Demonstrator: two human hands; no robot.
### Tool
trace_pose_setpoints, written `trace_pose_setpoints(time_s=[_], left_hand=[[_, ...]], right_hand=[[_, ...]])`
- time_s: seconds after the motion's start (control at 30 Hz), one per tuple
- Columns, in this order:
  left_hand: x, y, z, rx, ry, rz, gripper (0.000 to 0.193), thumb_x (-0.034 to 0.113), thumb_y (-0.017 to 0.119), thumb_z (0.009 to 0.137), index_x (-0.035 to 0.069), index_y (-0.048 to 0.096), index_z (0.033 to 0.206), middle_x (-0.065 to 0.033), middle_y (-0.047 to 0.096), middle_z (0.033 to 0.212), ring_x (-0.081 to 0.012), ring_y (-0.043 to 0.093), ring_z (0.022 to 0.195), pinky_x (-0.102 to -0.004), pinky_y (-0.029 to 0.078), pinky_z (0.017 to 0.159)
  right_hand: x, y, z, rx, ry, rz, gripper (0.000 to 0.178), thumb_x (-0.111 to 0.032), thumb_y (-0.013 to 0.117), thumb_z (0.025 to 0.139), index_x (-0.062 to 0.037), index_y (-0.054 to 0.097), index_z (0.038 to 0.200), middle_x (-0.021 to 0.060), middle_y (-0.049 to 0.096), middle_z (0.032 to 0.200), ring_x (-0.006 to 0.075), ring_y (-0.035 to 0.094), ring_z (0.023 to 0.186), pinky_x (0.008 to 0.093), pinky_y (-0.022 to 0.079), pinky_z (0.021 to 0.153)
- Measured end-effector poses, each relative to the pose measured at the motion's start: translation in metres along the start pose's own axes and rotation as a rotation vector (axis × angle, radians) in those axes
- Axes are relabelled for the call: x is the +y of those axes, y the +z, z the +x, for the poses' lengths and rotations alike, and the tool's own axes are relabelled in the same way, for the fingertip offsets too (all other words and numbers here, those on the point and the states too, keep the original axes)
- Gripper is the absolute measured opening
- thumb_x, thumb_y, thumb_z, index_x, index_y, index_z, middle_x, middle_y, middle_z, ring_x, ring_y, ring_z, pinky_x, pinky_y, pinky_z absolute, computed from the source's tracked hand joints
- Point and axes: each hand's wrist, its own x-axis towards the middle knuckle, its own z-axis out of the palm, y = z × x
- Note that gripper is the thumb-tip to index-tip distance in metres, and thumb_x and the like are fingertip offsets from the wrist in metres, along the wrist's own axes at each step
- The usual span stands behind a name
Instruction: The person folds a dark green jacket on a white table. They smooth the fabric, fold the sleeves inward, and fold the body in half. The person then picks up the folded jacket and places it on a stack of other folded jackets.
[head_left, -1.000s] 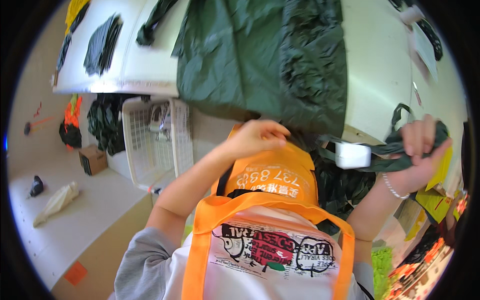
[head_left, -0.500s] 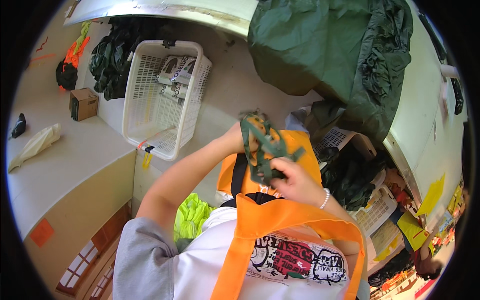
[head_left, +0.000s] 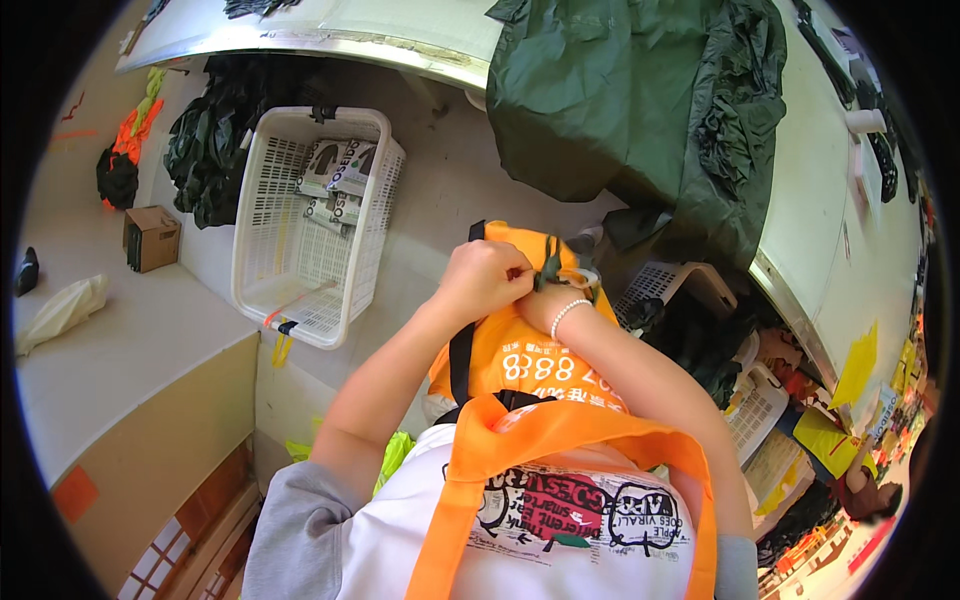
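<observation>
My left hand (head_left: 482, 283) is closed, thumb and fingers pinched together in front of my body. Against its fingertips is a small bunch of dark green strips (head_left: 548, 265), most of it hidden by the hands. My right hand (head_left: 553, 305), with a white bead bracelet on the wrist, is curled round the same strips from the other side; its fingertips are mostly out of sight. Both hands are over the orange apron (head_left: 520, 350) that I wear, which has white printing and a black strap.
A white plastic basket (head_left: 365, 240) holding several printed packets stands on the floor ahead left. Dark green fabric (head_left: 600, 110) drapes over the white table (head_left: 830, 240). A cardboard box (head_left: 153, 238) is at the left. At right are more baskets (head_left: 757, 415), and a person (head_left: 868, 497) farther off.
The bunch of green strips was spread wider between my hands and now shows only a small part. My hands have come together, the left turned knuckles up. The view has shifted slightly.
</observation>
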Motion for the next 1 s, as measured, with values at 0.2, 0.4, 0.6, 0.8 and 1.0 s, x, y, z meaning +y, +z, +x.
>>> trace_pose_setpoints(time_s=[0.2, 0.4, 0.6, 0.8, 1.0], left_hand=[[0.005, 0.005, 0.002, 0.005, 0.04, 0.067, 0.008, 0.01, 0.068, 0.067, 0.003, 0.067, 0.071, -0.0106, 0.065, 0.068, -0.026, 0.063, 0.061, -0.0332, 0.05, 0.056], [-0.002, 0.011, 0.015, -0.058, -0.057, 0.044, 0.008, 0.011, 0.068, 0.069, 0.004, 0.069, 0.073, -0.0104, 0.065, 0.069, -0.0256, 0.063, 0.061, -0.0332, 0.05, 0.057], [0.003, 0.022, 0.032, -0.057, -0.008, 0.117, 0.007, 0.01, 0.069, 0.069, 0.004, 0.067, 0.072, -0.0091, 0.064, 0.071, -0.0259, 0.063, 0.064, -0.0334, 0.05, 0.058], [0.016, 0.036, 0.04, 0.074, 0.342, 0.204, 0.008, 0.005, 0.068, 0.067, 0.006, 0.061, 0.07, -0.0068, 0.061, 0.072, -0.0247, 0.06, 0.065, -0.0346, 0.049, 0.057], [0.006, 0.048, 0.062, -0.115, 0.219, 0.121, 0.014, 0.012, 0.069, 0.067, 0.005, 0.059, 0.074, -0.0081, 0.058, 0.072, -0.0276, 0.059, 0.067, -0.037, 0.048, 0.058]], right_hand=[[-0.006, 0.0, 0.023, 0.049, 0.048, 0.087, 0.033, -0.024, 0.043, 0.093, -0.0122, 0.059, 0.119, 0.0112, 0.057, 0.124, 0.0263, 0.053, 0.118, 0.0376, 0.038, 0.1], [-0.017, -0.016, -0.008, -0.126, 0.033, -0.02, 0.028, -0.023, 0.048, 0.091, -0.0098, 0.064, 0.11, 0.0124, 0.063, 0.113, 0.0276, 0.054, 0.115, 0.0392, 0.04, 0.098], [0.01, -0.033, -0.102, 0.287, -0.252, 0.024, 0.027, -0.022, 0.054, 0.088, -0.0021, 0.068, 0.076, 0.0171, 0.067, 0.087, 0.0311, 0.064, 0.078, 0.0413, 0.05, 0.072], [0.11, 0.003, -0.076, 0.393, 0.221, 0.918, 0.049, -0.042, 0.064, 0.086, 0.0036, 0.063, 0.103, 0.0154, 0.068, 0.091, 0.0187, 0.063, 0.085, 0.0298, 0.048, 0.078], [0.066, -0.016, -0.074, 0.888, -0.3, 0.809, 0.019, -0.01, 0.061, 0.088, -0.001, 0.065, 0.105, 0.0132, 0.065, 0.102, 0.0246, 0.063, 0.09, 0.031, 0.049, 0.08]])
